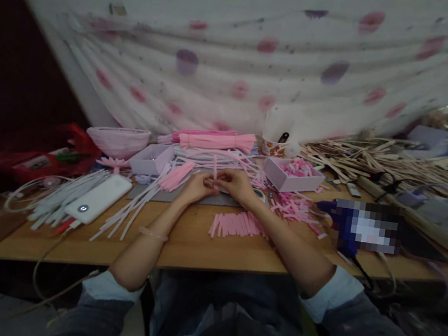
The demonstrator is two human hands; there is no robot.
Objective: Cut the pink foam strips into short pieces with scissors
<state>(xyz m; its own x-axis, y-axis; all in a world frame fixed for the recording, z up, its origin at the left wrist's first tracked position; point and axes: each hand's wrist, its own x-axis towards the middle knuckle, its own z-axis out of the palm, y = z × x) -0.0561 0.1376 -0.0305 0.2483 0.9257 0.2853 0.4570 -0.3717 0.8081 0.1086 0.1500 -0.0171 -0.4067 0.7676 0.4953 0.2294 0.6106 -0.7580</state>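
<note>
My left hand (pixel 199 187) and my right hand (pixel 237 185) meet over a grey mat (pixel 149 193) in the middle of the table. Between their fingertips they pinch a pale pink pipe cleaner (pixel 215 165), one end of which sticks up. My fingers cover its lower part. Beside my left hand lies a bundle of pink pipe cleaners (pixel 176 176), with long pale ones (pixel 116 219) running toward the front edge. A row of short pink pieces (pixel 236 225) lies on the wood by my right forearm.
A white box of pink pieces (pixel 289 180) stands behind loose pink scraps (pixel 295 208). At the right are a blue glue gun (pixel 344 229) and many thin wooden-looking strips (pixel 359 156). A white power bank (pixel 98 200) with a cable lies left; a pink bowl (pixel 118 141) stands behind.
</note>
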